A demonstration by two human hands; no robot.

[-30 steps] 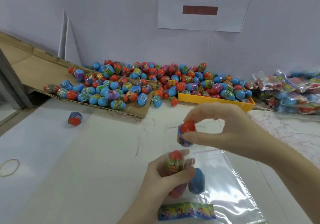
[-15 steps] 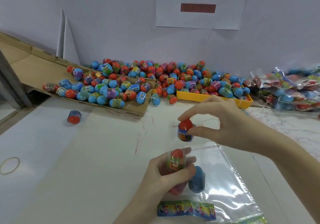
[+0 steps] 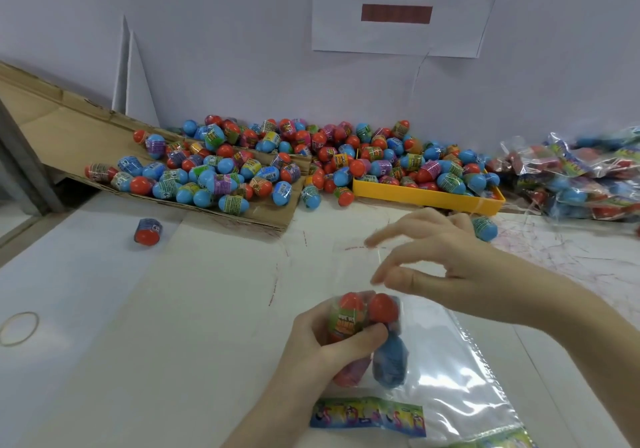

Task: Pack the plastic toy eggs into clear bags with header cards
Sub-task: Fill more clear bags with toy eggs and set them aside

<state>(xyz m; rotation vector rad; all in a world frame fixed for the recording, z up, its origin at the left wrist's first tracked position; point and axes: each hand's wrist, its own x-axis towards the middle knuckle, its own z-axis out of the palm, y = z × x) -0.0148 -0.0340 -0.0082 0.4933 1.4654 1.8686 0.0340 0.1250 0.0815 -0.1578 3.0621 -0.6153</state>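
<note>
- Head view: the left hand [image 3: 332, 347] grips a transparent plastic bag [image 3: 446, 361] low in the middle of the white table [image 3: 104, 343], its fingers and thumb curled round the red-and-blue plastic toy eggs [image 3: 367, 319] bunched inside.
- Head view: two red egg tops show above the thumb, and a blue egg and a reddish egg lie lower in the bag.
- Head view: a colourful printed header card [image 3: 369, 416] sits in the bag's near end, just beside the left wrist.
- Head view: the right hand [image 3: 446, 260] hovers just above the bag's mouth with fingers spread and relaxed, holding nothing.
- Head view: a big loose heap of red-and-blue eggs [image 3: 277, 160] lies along the wall, partly on a flattened brown cardboard sheet [image 3: 52, 125] and partly in a shallow yellow plastic tray [image 3: 426, 200].
- Head view: one stray egg [image 3: 148, 232] rests alone on the table to the left.
- Head view: filled clear bags [image 3: 581, 174] are piled at the far right.
- Head view: a tan rubber band [image 3: 19, 328] lies at the left edge.
- Head view: a white paper sign [image 3: 398, 14] hangs on the wall.
</note>
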